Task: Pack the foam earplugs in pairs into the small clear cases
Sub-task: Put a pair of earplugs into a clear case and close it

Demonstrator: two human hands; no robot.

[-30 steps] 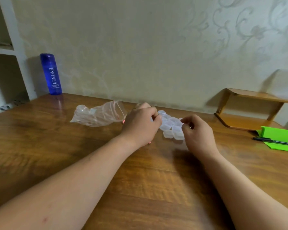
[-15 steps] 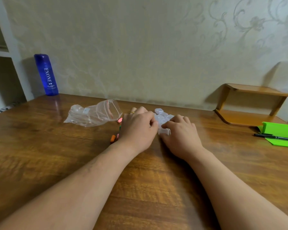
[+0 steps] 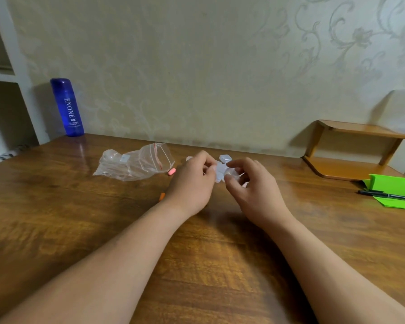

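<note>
We see both hands meeting over the middle of the tabletop (image 3: 80,218), towards its far edge. The left hand (image 3: 192,183) has its fingers curled and pinches the left side of a small clear case (image 3: 221,172). The right hand (image 3: 250,190) grips the same case between thumb and forefinger from the right, so the case is held between the two, just above the wood. We cannot tell whether anything is inside it.

Other clear cases (image 3: 225,157) lie just behind the hands. A pink earplug (image 3: 171,171) lies beside the left hand, at the mouth of a crumpled zip bag (image 3: 136,163). An orange earplug (image 3: 161,196) peeks out by the left wrist.

At the far left corner we find a blue bottle (image 3: 67,107) standing upright. By the right edge a pen (image 3: 386,195) lies against a green stand (image 3: 393,183), with a wooden shelf (image 3: 351,164) behind them.
</note>
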